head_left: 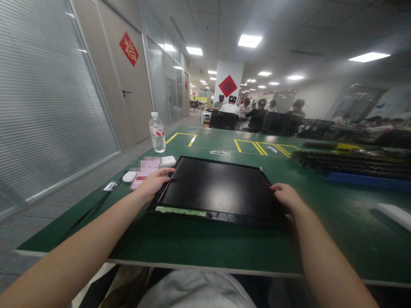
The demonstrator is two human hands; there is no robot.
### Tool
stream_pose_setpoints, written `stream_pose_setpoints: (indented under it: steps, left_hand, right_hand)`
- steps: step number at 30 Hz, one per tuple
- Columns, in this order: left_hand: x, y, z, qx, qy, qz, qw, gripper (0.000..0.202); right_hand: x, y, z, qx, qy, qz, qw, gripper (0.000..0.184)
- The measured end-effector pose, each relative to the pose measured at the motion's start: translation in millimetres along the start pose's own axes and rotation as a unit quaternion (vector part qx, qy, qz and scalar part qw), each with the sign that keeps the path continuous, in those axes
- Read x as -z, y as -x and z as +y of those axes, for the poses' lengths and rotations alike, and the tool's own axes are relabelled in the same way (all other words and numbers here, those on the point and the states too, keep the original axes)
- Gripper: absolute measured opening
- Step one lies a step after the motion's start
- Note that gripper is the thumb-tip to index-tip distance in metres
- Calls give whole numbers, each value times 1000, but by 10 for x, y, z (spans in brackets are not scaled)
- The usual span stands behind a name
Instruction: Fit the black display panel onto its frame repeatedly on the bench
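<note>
A black LCD screen panel [218, 184] lies nearly flat over the green table in front of me, its near edge toward my body. Along that near edge runs a narrow green circuit board strip [181, 211]. My left hand [157, 183] is closed on the panel's left edge, the index finger along the top and the thumb near the surface. On the opposite side, my right hand [287, 196] grips the right edge, with most of its fingers hidden behind or under the panel. Whether the panel rests fully on the table is hard to tell.
Left of the panel are a phone [146, 172], a white mouse-like object [129, 176] and a water bottle [157, 133]. A stack of dark panels [349, 164] sits on a blue tray [359, 180] at right. A white object [394, 216] lies nearer. People sit farther back.
</note>
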State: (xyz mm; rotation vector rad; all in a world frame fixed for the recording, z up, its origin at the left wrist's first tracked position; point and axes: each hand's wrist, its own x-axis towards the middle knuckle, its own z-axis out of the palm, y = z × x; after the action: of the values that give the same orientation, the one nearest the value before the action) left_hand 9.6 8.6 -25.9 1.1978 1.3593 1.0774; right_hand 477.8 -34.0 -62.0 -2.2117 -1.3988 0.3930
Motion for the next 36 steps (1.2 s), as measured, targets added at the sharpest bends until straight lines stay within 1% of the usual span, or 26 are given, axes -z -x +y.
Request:
stream_pose_setpoints:
  steps: [3, 6, 8, 11, 16, 21, 27, 33, 36]
  left_hand:
    - [-11, 8, 24, 39, 44, 6, 998, 50]
    - [-19, 33, 53, 91, 103, -9, 990, 56]
    - [-24, 48, 67, 106, 124, -16, 987, 58]
    - [-33, 67, 85, 117, 129, -24, 984, 57]
    - [-45, 118, 129, 138, 111, -54, 983, 47]
    - [-51, 161, 147, 118, 80, -46, 989, 48]
    - [-47, 138, 82, 74, 74, -50, 993, 47]
    - [-40, 114, 23, 58, 69, -52, 995, 48]
    - [-36, 109, 20, 52, 54, -50, 996, 48]
  right_hand:
    - [-8, 5, -3, 5, 12, 7, 1000, 37]
    - [-12, 10, -4, 6, 17, 6, 1000, 37]
    - [-13, 12, -7, 9, 23, 6, 1000, 38]
    - [-15, 14, -11, 11, 28, -1, 1000, 40]
    - [-18, 16, -14, 11, 30, -1, 999, 41]
    - [-17, 27, -23, 8, 21, 2, 1000, 42]
    - [-29, 17, -28, 12, 21, 19, 1000, 39]
    - [-27, 15, -30, 6, 20, 2, 1000, 44]
    - [-25, 16, -27, 2, 15, 3, 1000, 43]
